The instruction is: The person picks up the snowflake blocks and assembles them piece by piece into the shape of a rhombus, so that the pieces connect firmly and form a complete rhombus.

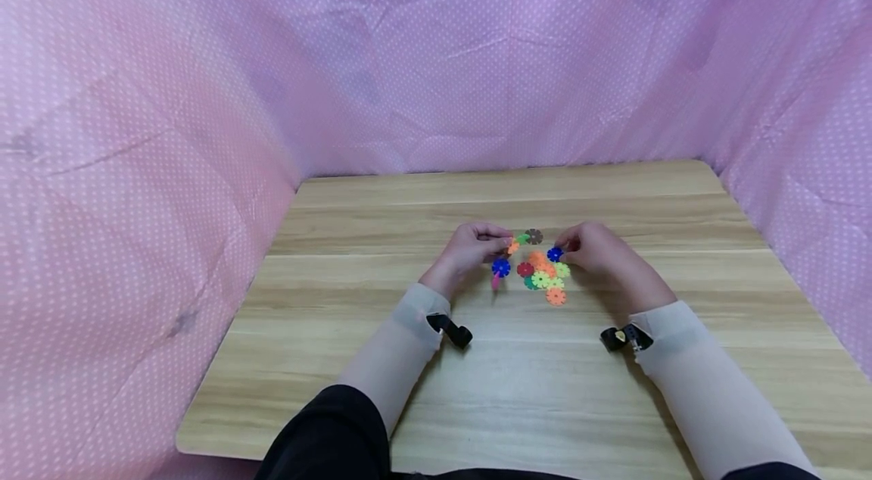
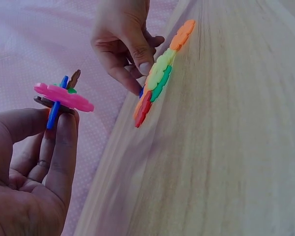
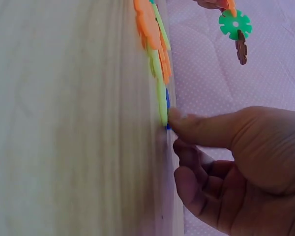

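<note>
Out on the wood-grain table [image 1: 538, 381] sits a bunch of loose discs [image 1: 543, 269], notched and overlapping. Just beside it, the left hand [image 1: 472, 247] pinches a joined cluster [image 2: 64, 96] at the fingertips, held up off the tabletop. The right hand [image 1: 601, 249] has thumb and fingertip on a blue disc [image 1: 555, 254] at the bunch's edge; looks like a pinch to me, though I can't tell if it's lifted. My read: the step in hand is grabbing another piece, and next it needs bringing over and lining up slot to slot.

Headcount, loose: that blue one, one red disc [image 1: 525, 269], one green disc [image 1: 529, 284], three orange discs [image 1: 555, 297], three yellow-green discs [image 1: 540, 279]. More could be hiding underneath. In the cluster I get one pink piece [image 2: 83, 103], one blue piece [image 2: 52, 117], one green piece [image 3: 228, 24], one orange piece [image 3: 231, 6] and, seemingly, two brown pieces [image 2: 74, 78]. Fingers cover some of it.
</note>
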{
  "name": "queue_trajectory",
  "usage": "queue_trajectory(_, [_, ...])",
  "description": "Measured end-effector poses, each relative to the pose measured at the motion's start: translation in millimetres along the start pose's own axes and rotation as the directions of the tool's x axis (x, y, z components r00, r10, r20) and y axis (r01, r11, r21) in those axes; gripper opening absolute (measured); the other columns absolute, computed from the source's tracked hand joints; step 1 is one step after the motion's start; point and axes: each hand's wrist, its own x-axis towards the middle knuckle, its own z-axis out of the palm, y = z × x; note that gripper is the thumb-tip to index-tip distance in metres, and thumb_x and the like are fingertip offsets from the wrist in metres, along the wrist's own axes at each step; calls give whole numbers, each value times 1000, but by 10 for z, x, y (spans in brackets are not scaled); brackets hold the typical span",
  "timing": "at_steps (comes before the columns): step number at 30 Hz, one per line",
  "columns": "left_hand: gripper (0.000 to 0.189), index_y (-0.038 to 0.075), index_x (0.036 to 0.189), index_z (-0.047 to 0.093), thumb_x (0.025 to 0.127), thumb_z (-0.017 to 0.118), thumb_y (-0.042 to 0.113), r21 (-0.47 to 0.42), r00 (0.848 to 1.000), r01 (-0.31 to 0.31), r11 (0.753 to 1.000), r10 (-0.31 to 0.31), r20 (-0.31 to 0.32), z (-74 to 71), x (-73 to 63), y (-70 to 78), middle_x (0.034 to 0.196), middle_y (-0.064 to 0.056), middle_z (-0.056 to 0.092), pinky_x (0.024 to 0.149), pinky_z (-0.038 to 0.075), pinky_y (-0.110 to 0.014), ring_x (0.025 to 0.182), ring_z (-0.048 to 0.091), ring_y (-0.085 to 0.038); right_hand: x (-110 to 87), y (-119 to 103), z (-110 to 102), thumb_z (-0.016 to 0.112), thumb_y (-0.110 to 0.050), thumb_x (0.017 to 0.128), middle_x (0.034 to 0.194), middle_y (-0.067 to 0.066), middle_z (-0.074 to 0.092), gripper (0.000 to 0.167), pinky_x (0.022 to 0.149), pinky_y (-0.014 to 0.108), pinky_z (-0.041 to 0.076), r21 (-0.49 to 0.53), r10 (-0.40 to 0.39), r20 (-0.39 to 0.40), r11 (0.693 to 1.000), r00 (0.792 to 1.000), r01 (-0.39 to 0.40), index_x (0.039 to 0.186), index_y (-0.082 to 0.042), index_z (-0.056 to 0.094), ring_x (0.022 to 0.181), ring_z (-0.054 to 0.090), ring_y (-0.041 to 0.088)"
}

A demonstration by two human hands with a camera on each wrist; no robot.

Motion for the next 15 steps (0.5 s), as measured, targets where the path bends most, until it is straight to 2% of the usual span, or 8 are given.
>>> queue_trajectory(4, [15, 6, 110, 79, 96, 77, 9, 15, 1000, 0, 1000, 0, 10, 1, 5, -17, 103, -8, 78, 82, 62, -33, 88, 74, -17, -4, 15, 1, 70, -3, 98, 101, 11, 68, 14, 81, 43, 52, 4, 14, -3, 1000, 1000, -14, 111, -5, 76, 92, 60, 29])
queue_trajectory(8, [16, 6, 111, 79, 96, 79, 10, 19, 1000, 0, 1000, 0, 9, 0, 7, -30, 102, -8, 79, 80, 62, -32, 87, 75, -16, -23, -12, -4, 69, -5, 98, 104, 13, 66, 12, 81, 43, 52, 12, 27, 22, 1000, 999, -27, 110, -2, 71, 92, 58, 30])
queue_trajectory(12, [15, 5, 110, 79, 96, 78, 10, 15, 1000, -3, 1000, 3, 6, 4, 8, -38, 101, -9, 79, 78, 63, -32, 86, 74, -16, -27, -28, -6, 71, -10, 98, 108, 14, 65, 26, 82, 43, 51, -2, 20, 14, 1000, 1000, -20, 124, -5, 70, 95, 57, 30])
queue_trajectory(15, [14, 5, 110, 79, 96, 78, 9, 10, 1000, -8, 1000, 8, 3, 10, 12, -36, 101, -9, 78, 79, 63, -33, 86, 74, -16, -20, -37, -7, 74, -12, 98, 106, 13, 66, 29, 82, 44, 52, -24, 4, -2, 1000, 1000, -4, 127, -8, 72, 94, 57, 29])
